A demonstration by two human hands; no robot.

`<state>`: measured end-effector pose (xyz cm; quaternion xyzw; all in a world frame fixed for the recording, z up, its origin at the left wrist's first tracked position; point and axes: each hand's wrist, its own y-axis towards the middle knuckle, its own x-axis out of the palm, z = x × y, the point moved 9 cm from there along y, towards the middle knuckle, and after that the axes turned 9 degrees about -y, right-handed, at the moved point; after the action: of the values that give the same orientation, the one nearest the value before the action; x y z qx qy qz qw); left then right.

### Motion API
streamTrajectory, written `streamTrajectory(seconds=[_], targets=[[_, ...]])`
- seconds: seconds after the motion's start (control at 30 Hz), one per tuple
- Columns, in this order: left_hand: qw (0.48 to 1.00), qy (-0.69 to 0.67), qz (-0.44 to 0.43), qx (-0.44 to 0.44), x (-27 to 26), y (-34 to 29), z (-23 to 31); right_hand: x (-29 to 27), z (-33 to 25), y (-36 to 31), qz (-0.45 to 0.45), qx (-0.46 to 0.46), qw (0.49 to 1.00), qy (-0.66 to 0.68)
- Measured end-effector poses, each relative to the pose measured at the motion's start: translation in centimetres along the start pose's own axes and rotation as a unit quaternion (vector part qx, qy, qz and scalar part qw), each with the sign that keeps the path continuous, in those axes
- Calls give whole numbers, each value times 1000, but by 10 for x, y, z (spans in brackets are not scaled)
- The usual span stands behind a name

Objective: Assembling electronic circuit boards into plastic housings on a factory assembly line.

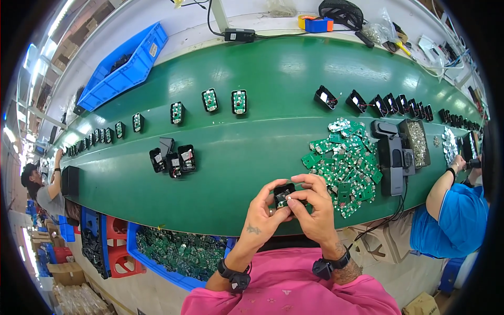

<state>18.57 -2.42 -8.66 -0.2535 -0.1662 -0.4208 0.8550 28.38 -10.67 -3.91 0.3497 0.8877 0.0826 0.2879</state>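
Observation:
Close to the table's front edge, a small black plastic housing is held between both my hands. My left hand has its fingers wrapped round the housing's left side. My right hand grips its right side, with the thumb and fingertips at the open top. Something small and pale shows by those fingertips, too small to name. The inside of the housing is partly hidden by my fingers. Just right of my right hand lies a loose pile of green circuit boards.
Several housings with green boards line the conveyor's far side; black housings stand right. A cluster of housings sits left. A dark device and parts box flank the pile. A blue crate stands behind. Co-workers sit at both ends.

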Motion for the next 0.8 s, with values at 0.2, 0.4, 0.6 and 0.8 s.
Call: streamTrajectory(seconds=[0.2,0.4,0.6,0.8], targets=[[997,23,15,75,-5,2,7,-9,-29,-10,84,-61,984,-143],[973,128,51,185,-4,-10,33,-4,-14,-7,29,-2,998,-62],[976,158,9,150,1,-14,44,-8,-27,17,-106,-21,993,-48],[961,230,-21,148,13,-16,57,-6,-29,16,-195,-63,975,-81]])
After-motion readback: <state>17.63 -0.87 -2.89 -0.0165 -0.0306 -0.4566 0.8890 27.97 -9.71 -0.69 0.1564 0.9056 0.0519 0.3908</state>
